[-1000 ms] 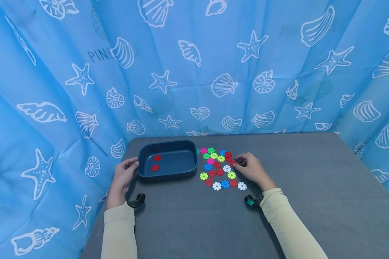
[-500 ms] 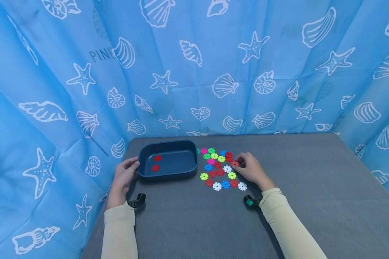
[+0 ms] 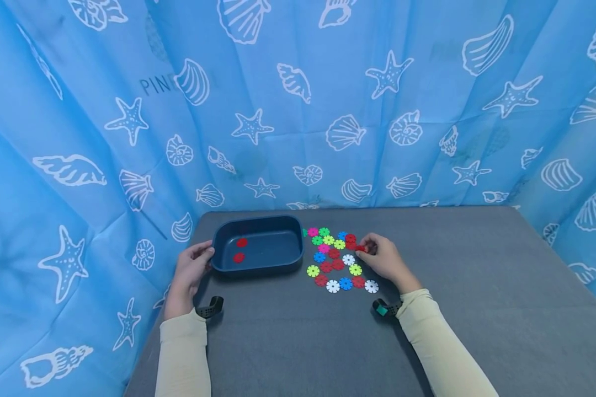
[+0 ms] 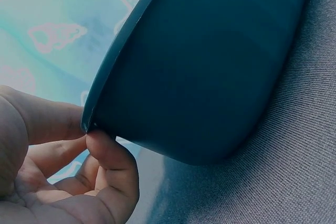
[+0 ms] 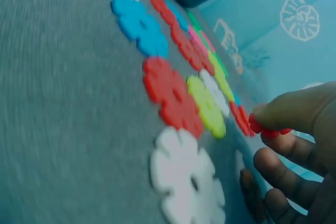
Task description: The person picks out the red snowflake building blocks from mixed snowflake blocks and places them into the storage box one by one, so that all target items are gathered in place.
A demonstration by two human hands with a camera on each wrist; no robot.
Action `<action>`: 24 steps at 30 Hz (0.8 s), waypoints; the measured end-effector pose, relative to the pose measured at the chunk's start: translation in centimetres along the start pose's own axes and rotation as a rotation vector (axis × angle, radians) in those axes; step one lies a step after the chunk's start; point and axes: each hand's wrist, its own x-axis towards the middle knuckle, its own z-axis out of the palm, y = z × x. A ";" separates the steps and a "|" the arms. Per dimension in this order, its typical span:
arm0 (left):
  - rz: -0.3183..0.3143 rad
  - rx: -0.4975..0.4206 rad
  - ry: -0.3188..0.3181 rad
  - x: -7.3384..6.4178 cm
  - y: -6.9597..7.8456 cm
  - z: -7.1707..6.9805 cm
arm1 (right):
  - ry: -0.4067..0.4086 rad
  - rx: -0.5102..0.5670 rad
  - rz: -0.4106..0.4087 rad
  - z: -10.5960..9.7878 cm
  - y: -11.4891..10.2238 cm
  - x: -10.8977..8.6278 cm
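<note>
Right grip [image 3: 386, 261]: scalloped red disc [image 5: 269, 133]

- Discs [image 3: 334, 253] are red, white, blue, green, yellow-green and pink.
- Tray [image 3: 278, 246]: dark blue.
- Curtain [image 3: 273, 44]: blue, with white shells [image 3: 345, 133] and starfish [image 3: 253, 125].
- Table [image 3: 298, 342]: grey.
- Sleeves [image 3: 184, 353]: pale cream.

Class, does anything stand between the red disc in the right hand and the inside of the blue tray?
Yes: the right wall of the tray rises between them, and flat discs lie along the way. Nothing taller shows there, so lifting the red disc over should probably work.
</note>
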 end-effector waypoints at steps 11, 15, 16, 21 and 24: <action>-0.004 0.013 0.010 0.0 -0.1 -0.1 | 0.040 0.245 0.053 2.3 -2.8 0.5; -0.007 0.011 0.005 0.0 -0.1 -0.1 | 0.030 0.319 0.095 3.5 -4.5 0.7; -0.007 0.010 0.003 0.0 -0.1 -0.1 | 0.023 0.337 0.100 3.8 -5.0 0.7; -0.006 0.009 -0.002 0.0 -0.1 0.0 | -0.001 0.402 0.109 5.0 -7.1 1.2; -0.007 0.012 -0.002 0.0 0.0 0.0 | -0.014 0.422 0.113 5.6 -8.0 1.6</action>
